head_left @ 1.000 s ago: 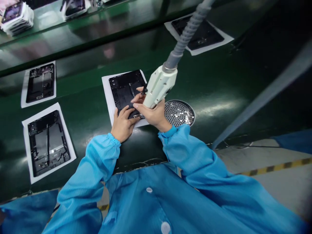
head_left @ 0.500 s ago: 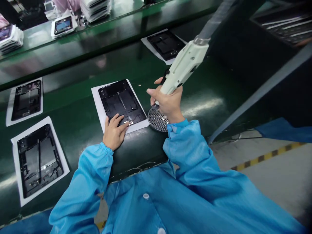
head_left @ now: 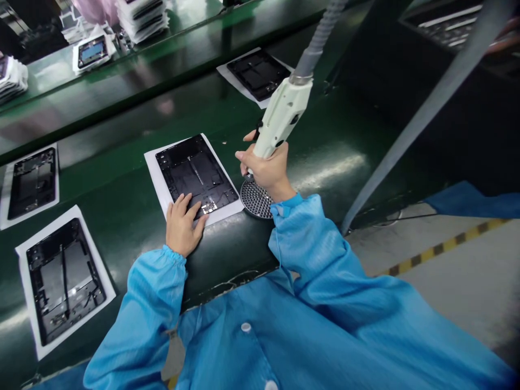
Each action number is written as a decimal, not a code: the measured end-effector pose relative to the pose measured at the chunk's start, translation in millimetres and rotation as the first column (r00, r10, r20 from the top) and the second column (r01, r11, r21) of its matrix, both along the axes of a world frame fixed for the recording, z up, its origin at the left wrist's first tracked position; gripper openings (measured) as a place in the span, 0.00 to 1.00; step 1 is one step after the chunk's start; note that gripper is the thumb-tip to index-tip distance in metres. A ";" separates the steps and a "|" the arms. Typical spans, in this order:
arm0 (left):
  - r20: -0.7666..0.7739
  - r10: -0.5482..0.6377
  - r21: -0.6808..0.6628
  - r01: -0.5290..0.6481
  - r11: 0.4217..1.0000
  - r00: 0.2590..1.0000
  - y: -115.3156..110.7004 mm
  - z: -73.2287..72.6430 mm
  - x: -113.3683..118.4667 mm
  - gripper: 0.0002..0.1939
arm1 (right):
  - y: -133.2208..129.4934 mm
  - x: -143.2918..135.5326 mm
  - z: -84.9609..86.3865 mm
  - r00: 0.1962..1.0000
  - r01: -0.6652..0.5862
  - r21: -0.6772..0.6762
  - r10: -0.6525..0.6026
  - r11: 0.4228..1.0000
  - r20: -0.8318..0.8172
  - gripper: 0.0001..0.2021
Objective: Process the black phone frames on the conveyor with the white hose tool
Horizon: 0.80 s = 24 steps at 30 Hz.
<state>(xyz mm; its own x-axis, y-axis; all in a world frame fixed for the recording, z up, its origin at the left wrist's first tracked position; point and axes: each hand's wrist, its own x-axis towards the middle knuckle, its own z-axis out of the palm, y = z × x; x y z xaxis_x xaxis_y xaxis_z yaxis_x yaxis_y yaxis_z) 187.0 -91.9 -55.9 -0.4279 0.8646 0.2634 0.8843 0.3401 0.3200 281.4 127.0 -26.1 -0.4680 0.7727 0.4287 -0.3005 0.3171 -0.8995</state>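
Note:
A black tablet housing [head_left: 197, 174] lies on a white sheet [head_left: 156, 179] on the dark green belt [head_left: 325, 157]. My left hand [head_left: 181, 225] rests flat on the housing's near corner, fingers spread. My right hand [head_left: 265, 169] grips a cream electric screwdriver [head_left: 281, 116] that hangs from a grey ribbed hose [head_left: 319, 38]. Its tip points down onto a round perforated screw tray [head_left: 254, 200] just right of the housing. Both sleeves are blue.
Three more black housings on white sheets lie on the belt: near left [head_left: 63, 279], far left [head_left: 32, 181], far centre [head_left: 258, 73]. Stacks of white trays [head_left: 142, 16] sit on the rear shelf. A grey bar [head_left: 422, 114] slants across the right. Floor with striped tape [head_left: 442, 246] lies beyond the belt's edge.
My right hand has carried the screwdriver off the housing and rightward onto the round screw tray. My left hand stayed on the housing's near corner. The view has shifted.

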 end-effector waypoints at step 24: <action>0.005 -0.002 0.011 0.002 1.000 1.000 -1.3 -0.1 -2.4 0.18 | -3.0 -4.8 -3.5 1.000 -0.011 -0.044 0.011 0.999 0.000 0.13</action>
